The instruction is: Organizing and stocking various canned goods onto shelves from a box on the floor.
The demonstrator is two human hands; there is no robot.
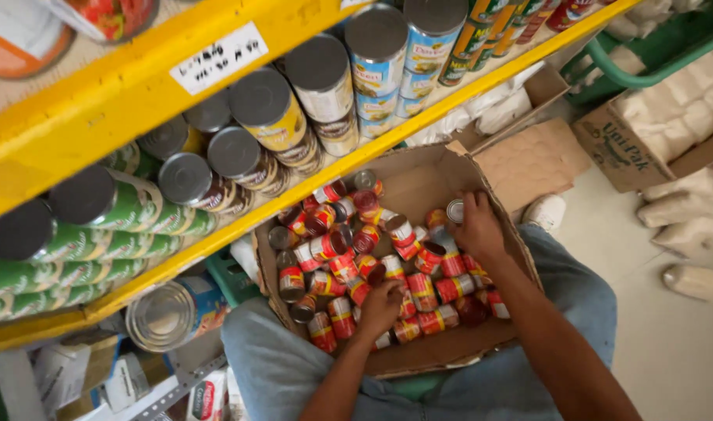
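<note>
Because each small red can (422,288) is rigid metal with a smooth paper label, it should feel light but dense, a little slippery, and best gripped round its side or across its rims. Dozens lie jumbled in the open box (419,183) on the person's lap. Right hand (475,226) pinches one can (454,210) by its end near the far wall; left hand (381,306) curls down onto the pile, grasp unclear. Larger cans (267,109) line the yellow shelf (130,86) above.
</note>
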